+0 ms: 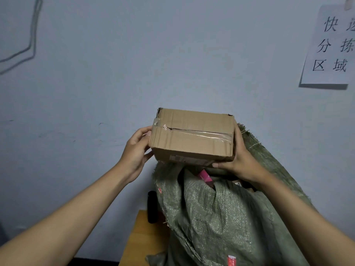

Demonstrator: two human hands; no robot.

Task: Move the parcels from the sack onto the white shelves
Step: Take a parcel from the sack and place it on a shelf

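A taped cardboard parcel (pixel 192 135) was held in the air just above the open mouth of the green woven sack (pixel 221 217), clear of the fabric. The left hand (pixel 134 150) clasped its left end, thumb on top and fingers curled underneath, while the right hand (pixel 238 158) gripped the right end, with the thumb along the lower front edge. So this parcel was out of the sack but not yet put away; the white shelves did not appear in the view, so how many parcels already sat there could not be told. Inside the sack's mouth a pink packet (pixel 204 176) and the corner of another brown box (pixel 240 184) showed, so at least some parcels probably remained to be moved. The sack stood on a wooden desk (pixel 142 239), beside a dark cylinder (pixel 152 207), against a pale wall bearing a paper sign (pixel 330 47).
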